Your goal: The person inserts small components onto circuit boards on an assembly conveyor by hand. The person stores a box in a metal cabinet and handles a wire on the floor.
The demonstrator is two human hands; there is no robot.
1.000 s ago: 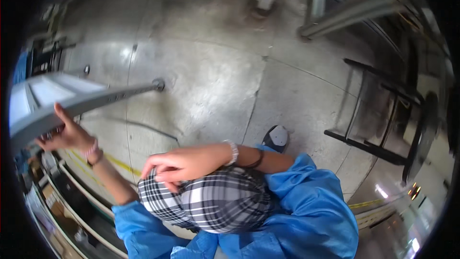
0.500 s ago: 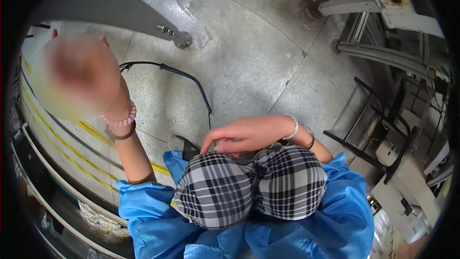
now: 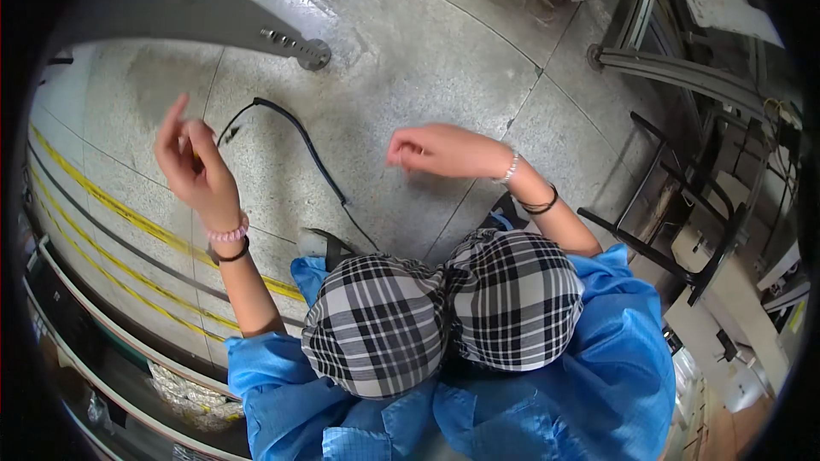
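Note:
My left hand (image 3: 198, 169) is raised at the left above the floor. Its fingers are partly curled, one pointing up, and a small yellow bit shows between them; I cannot make out what it is. A dark cable (image 3: 299, 126) arches from behind that hand toward my legs; where it starts is hidden. My right hand (image 3: 440, 151) hangs over the floor ahead of my lap, slightly blurred. Its fingers are curled in and nothing shows in them. Black-and-white checked cloth (image 3: 376, 324) covers my lap, between the blue sleeves.
A grey panel (image 3: 171, 8) with a bolted round foot juts in at the upper left. Yellow floor lines (image 3: 128, 213) run beside a shelf (image 3: 111, 333) holding clear wrapping. A black tube frame (image 3: 675, 205) and a metal stand (image 3: 683, 68) with a red-lit switch stand at the right.
My left hand has come right and a little closer to me. My right hand has lifted off my lap and moved forward over the floor.

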